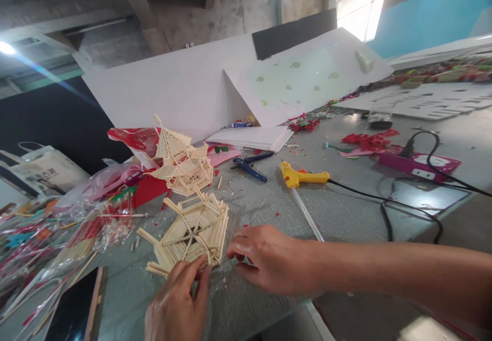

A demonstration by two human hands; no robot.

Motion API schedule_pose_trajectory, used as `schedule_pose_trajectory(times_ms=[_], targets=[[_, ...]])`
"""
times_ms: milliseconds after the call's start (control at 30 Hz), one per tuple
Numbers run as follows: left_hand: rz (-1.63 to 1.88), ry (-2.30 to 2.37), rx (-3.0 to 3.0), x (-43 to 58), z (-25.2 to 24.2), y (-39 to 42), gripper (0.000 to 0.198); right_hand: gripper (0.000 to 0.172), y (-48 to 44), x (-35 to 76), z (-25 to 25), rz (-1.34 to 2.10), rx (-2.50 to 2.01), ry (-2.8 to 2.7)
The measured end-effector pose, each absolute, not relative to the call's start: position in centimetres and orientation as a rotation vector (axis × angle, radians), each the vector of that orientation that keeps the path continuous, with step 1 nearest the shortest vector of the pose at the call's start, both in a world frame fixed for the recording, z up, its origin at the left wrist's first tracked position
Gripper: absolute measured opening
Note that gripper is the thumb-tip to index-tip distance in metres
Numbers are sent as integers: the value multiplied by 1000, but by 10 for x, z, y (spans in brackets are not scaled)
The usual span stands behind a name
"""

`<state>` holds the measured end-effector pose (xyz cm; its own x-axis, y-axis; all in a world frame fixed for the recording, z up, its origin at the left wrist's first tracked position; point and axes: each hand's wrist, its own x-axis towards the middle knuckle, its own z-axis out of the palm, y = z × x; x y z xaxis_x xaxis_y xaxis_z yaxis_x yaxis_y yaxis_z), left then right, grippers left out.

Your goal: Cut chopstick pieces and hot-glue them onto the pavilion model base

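A roughly hexagonal piece built of thin wooden sticks [180, 233] lies on the table in front of me, with a spoked pattern in its middle and stick pairs jutting from its corners. My left hand [180, 295] is closed at its near edge, thumb and forefinger pinching the sticks there. Just right of the piece is my right hand [265, 259], fingers bent, thumb apart from them, and nothing visible between. Behind stands a tiered stick model [184, 164] with a pointed top. A yellow hot glue gun [303, 176] with a clear glue stick [307, 214] lies beyond my right hand.
Blue-handled pliers [251, 169] lie near white sheets [251, 138]. At right is a purple power strip [418, 165] with black cables [384, 200]. Plastic-wrapped sticks [82, 236] and a phone [75, 307] fill the left. White boards [172, 82] lean at the back.
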<state>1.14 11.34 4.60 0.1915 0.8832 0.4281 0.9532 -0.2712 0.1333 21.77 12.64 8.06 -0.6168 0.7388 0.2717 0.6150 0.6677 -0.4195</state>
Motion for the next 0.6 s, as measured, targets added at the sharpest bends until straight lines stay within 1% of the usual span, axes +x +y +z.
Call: schedule_pose_trajectory(times_ms=[133,300,500,600], targets=[[-649,-1846,-2286,15,47,110,24,18,127,211,80,413,-1067,-2480],[-681,-1826,-2305,10,44,113,27,24,125,199,80,463,-1046,-2530],[-749,-1598,-2454,-1,39,120,29,27,127,190,77,466,-1084,-2536],[-745,-1590,-2489,0,41,121,30,26,130,188,71,440,-1035,-2534]])
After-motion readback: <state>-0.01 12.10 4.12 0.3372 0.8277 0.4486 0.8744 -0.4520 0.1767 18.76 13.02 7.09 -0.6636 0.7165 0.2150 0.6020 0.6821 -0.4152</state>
